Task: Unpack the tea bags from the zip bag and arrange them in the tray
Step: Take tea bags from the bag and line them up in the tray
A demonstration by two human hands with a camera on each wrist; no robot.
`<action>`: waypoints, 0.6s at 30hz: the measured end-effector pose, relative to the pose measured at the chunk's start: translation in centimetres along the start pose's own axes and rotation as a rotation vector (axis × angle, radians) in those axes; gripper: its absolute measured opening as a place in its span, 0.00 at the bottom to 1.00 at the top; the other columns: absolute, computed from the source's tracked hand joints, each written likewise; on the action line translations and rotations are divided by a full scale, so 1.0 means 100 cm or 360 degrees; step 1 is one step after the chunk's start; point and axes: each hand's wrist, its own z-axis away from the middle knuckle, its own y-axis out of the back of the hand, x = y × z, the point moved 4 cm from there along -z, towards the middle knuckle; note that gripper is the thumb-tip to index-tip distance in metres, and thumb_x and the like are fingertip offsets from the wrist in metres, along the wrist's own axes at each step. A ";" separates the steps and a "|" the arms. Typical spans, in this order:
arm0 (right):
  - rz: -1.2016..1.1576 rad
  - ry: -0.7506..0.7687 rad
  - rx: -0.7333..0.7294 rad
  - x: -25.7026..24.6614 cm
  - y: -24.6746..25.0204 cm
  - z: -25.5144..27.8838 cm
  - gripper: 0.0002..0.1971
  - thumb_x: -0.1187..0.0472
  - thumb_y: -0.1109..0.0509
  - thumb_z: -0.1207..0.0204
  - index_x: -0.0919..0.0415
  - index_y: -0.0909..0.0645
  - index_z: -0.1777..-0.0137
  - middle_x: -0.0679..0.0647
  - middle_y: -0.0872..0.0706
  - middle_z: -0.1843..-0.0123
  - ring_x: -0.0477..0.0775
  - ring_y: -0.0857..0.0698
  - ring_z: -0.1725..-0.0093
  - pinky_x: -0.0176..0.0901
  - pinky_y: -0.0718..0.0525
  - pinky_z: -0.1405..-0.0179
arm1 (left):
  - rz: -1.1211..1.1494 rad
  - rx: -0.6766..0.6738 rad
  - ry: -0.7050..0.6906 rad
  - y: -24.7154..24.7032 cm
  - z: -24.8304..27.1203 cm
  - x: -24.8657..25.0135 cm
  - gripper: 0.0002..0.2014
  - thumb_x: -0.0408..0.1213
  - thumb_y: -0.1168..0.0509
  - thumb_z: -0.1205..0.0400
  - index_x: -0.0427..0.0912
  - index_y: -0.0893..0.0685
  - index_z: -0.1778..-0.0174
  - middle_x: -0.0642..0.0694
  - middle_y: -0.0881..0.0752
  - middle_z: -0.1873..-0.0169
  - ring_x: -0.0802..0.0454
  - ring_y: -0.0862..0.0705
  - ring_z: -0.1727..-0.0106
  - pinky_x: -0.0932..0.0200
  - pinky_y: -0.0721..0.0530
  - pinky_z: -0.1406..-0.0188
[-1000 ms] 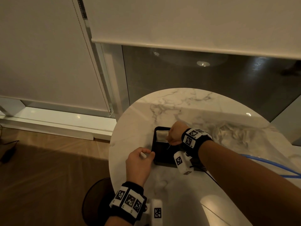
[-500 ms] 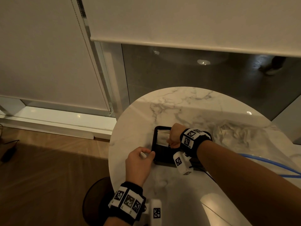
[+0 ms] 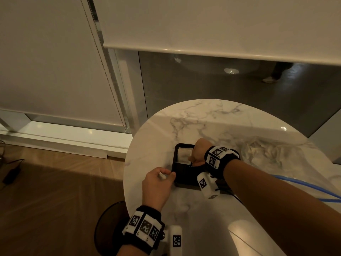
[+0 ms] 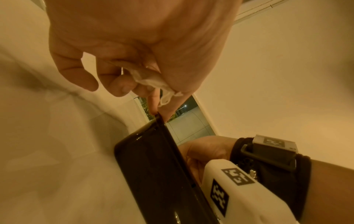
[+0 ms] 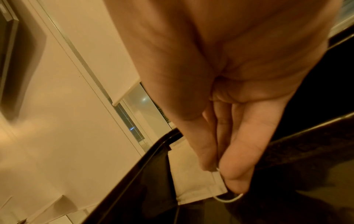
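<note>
Change: your right hand (image 3: pixel 200 151) has edged a little deeper over the tray since a second ago, while your left hand (image 3: pixel 156 183) has barely shifted.
Tabletop (image 3: pixel 212 126): round, marble-patterned, carrying everything below.
Zip bag (image 3: pixel 265 152): clear and crumpled, lying on the tabletop to the right of your right wrist (its contents are too blurred to make out).
Tray (image 3: pixel 184 179): dark, rectangular, near the tabletop's left edge, between your two hands.
Right hand: curled over the tray's far end, thumb and fingers (image 5: pixel 237 171) pinching the corner of a flat tea bag (image 5: pixel 193 180) that lies inside the tray against its wall; a loop of white string (image 5: pixel 228 199) pokes out below your thumb.
Left hand: just beside the tray's left rim, fingers (image 4: pixel 122 84) curled round a crumpled tea bag (image 4: pixel 153 81) (white, gathered in the palm), with a fingertip touching the tray's corner.
Tea bag in tray, head view: one pale square (image 3: pixel 183 155) in the far compartment.
</note>
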 end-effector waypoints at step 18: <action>-0.0737 0.0744 0.0245 -0.002 0.022 0.117 0.12 0.53 0.32 0.17 0.58 0.11 0.55 0.57 0.09 0.59 0.52 0.12 0.62 0.50 0.09 0.60 | 0.0706 0.0053 0.0197 0.017 0.011 0.032 0.11 0.42 0.44 0.26 0.48 0.18 0.70 0.46 0.24 0.67 0.43 0.25 0.58 0.44 0.27 0.56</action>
